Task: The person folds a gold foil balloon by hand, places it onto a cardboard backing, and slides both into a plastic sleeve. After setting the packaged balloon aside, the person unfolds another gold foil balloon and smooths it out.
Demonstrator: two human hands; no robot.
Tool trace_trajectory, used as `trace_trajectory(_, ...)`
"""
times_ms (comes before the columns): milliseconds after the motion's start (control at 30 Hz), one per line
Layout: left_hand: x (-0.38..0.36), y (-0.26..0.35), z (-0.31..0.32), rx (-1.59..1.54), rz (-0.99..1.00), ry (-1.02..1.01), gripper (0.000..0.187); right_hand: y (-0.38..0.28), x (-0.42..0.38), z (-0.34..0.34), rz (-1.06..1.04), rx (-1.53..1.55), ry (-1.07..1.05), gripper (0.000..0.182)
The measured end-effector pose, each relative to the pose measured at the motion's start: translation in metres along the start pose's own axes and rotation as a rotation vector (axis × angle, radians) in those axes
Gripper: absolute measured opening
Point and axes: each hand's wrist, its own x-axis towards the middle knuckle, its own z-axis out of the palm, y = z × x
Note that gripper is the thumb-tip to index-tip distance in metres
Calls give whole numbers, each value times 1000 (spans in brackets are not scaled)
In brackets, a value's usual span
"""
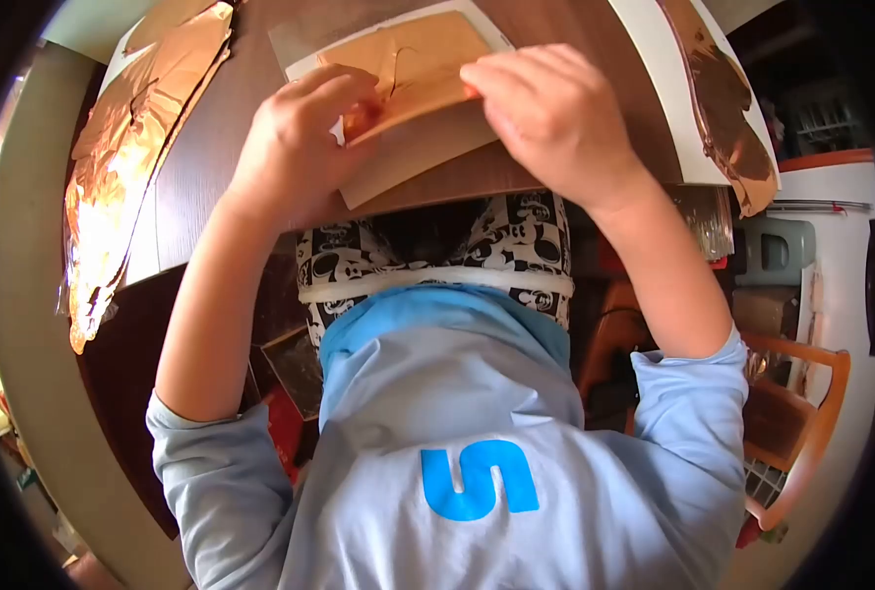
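Observation:
A thin copper-coloured foil sheet (410, 61) is stretched between my two hands, its near edge raised and bowed. My left hand (304, 128) pinches its left near corner, fingers curled. At the right near corner, my right hand (560, 118) grips the sheet between thumb and fingers. Under the foil, a pale sheet of paper (422, 157) lies on the brown table, partly covered by the foil and my left hand. A thin curved line, perhaps a crease or thread, shows on the foil's surface.
Crumpled shiny copper foil sheets (142, 138) lie along the table's left side, overhanging its edge. To the right, a dark copper foil piece (718, 108) rests on a white sheet (665, 88). A wooden chair (801, 423) stands at the lower right.

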Motion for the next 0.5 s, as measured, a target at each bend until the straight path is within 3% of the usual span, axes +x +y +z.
trace_trajectory(100, 2, 1, 8, -76, -55, 23, 34, -5, -5, 4, 29, -28, -112, 18)
trace_trajectory(233, 3, -12, 15, -92, -48, -6, 29, -3, -3, 12, 11, -46, -138, 13)
trace_trajectory(267, 3, -14, 12, -69, -59, -54, 38, 0, -1, 13, 9, 2, -118, 16)
trace_trajectory(300, 2, -15, 9, -45, -74, -102, 49, 4, 7, 4, 32, 111, -212, 28)
trace_trajectory(367, -1, -18, 8, -96, -91, -110, 47, 20, 18, -4, 57, 416, -181, 39)
trace_trajectory(400, -1, -20, 9, -61, -38, -86, 45, 35, 20, -7, 186, 618, -275, 47)
trace_trajectory(433, 1, -20, 9, -26, 14, -63, 42, 50, 30, -15, 448, 795, -380, 35)
trace_trajectory(500, 1, -18, 7, -54, -9, -80, 39, 91, 39, 11, 494, 565, -204, 23)
